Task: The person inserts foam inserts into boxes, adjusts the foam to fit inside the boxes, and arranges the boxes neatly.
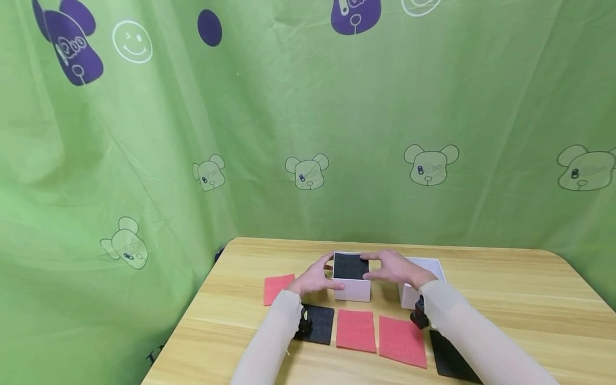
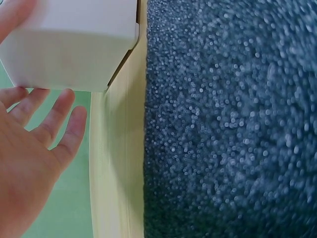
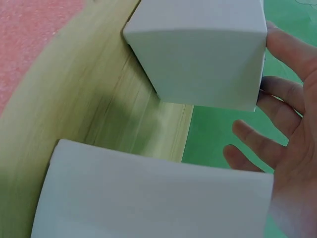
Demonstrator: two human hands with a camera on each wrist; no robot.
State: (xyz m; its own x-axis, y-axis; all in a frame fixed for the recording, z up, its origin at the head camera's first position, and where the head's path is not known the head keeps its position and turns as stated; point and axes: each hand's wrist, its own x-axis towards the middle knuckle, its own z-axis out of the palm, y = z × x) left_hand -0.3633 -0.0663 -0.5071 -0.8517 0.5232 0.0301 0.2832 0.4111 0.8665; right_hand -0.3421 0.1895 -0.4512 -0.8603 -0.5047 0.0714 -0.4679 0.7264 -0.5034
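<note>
A small white box (image 1: 353, 290) stands on the table with a black felt-like square (image 1: 351, 266) lying at its open top. My left hand (image 1: 315, 278) touches the box's left side, its thumb along the near face; in the left wrist view its fingers are extended and spread, some fingertips at the box edge. Across from it, my right hand (image 1: 392, 267) reaches over the right rim, thumb and forefinger apart at the black square's edge. In the right wrist view, other fingers of that hand hang free of the box. What the fingertips press inside the box is hidden.
A second white box (image 1: 428, 263) stands under the right forearm. Red squares (image 1: 355, 330) and black squares (image 1: 320, 323) lie in front of the boxes, another red square (image 1: 277, 287) to the left. A green curtain (image 1: 308, 107) hangs behind the wooden table (image 1: 505, 289).
</note>
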